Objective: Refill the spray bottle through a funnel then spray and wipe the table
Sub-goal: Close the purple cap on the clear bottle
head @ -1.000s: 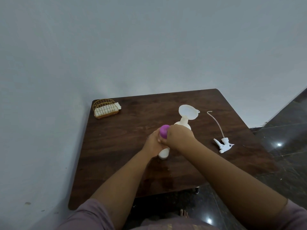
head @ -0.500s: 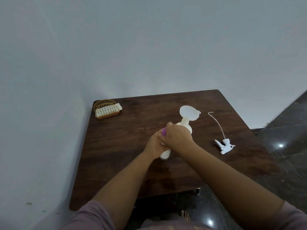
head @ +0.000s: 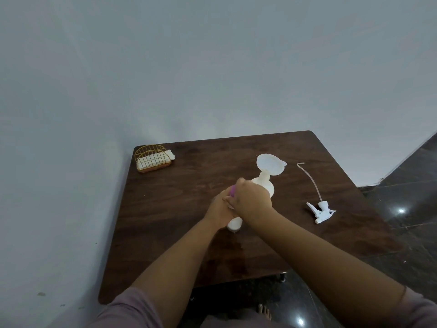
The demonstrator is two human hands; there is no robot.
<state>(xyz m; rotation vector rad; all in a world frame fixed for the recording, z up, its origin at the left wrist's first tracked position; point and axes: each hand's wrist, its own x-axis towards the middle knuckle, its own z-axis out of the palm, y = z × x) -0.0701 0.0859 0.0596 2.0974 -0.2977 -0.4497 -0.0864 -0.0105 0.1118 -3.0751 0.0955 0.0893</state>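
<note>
Where the two forearms reach out from mauve sleeves over the near edge of the dark wooden counter, both hands meet at a small white bottle with a purple cap. The left hand is wrapped round the body of this bottle, its grip clamped on the white plastic, and only the rounded base shows below the fingers, resting on the counter. The right hand sits on top with its fingers curled over the purple cap, its grip closed on it so that only a sliver of purple shows at the left of the knuckles.

Just behind the right hand stands the white spray bottle, upright, partly hidden by the hand. A white funnel sits in its neck, the wide mouth tilted toward the camera.

To the right, well apart from the bottle, the white trigger sprayer head lies on the counter, its thin dip tube curving away toward the far edge.

At the far left corner of the counter a gold wire holder stands with folded white cloth or paper inside it; which, I cannot tell. Beyond is a plain pale wall, and dark glossy floor lies to the right.
</note>
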